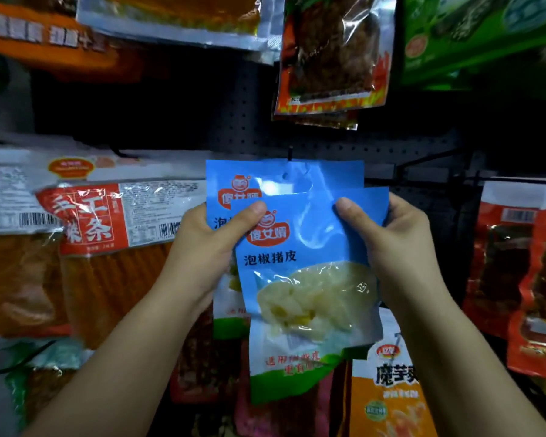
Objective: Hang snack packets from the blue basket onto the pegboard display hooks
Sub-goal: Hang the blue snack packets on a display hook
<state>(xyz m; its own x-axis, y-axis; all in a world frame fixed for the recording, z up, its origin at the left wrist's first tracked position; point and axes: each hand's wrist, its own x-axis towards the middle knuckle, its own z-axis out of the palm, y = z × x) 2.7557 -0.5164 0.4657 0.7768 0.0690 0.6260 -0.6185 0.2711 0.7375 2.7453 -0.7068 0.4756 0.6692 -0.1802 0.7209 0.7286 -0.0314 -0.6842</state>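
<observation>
Both hands (208, 244) (388, 244) pinch the packets (300, 247) upright — the hook (290, 153) sits just above the hole (285, 176), so lift.

Both hands are up at the dark pegboard (249, 127), holding a couple of blue snack packets. The left hand (208, 244) pinches the front packet (309, 279) with its thumb on the logo, the right hand (388, 241) grips the other edge. The back packet (265, 178) sits just under a black hook (290, 153). Red and orange packs hang all around.
</observation>
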